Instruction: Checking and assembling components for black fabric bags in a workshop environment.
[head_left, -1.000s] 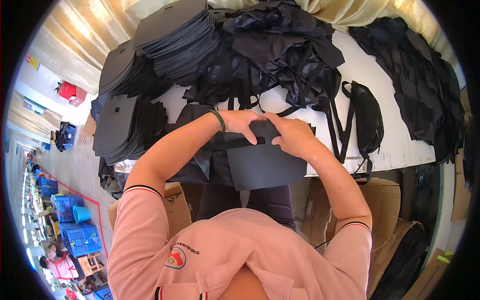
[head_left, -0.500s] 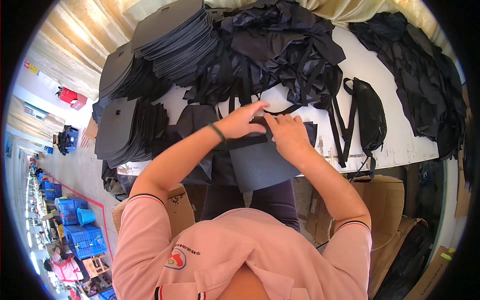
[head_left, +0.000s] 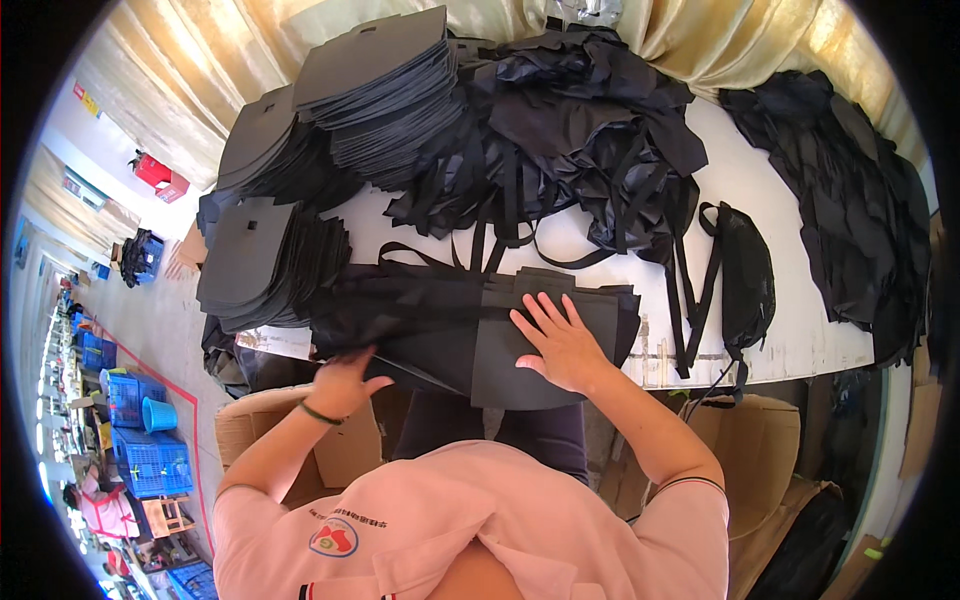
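While two hands [head_left: 555, 340] press black panel [head_left: 520, 345]; three stacks [head_left: 385, 85] behind.

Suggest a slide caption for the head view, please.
Right hand flat on black panel, left hand on black fabric.

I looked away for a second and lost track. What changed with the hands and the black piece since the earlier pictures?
The left hand left the middle and swung out to the left, onto the dark fabric at the table edge. The right hand opened and now lies flat on the black panel, which went from gripped in both hands to lying spread on the white table. The stacks of cut panels, strap heap and finished black bag stayed put.
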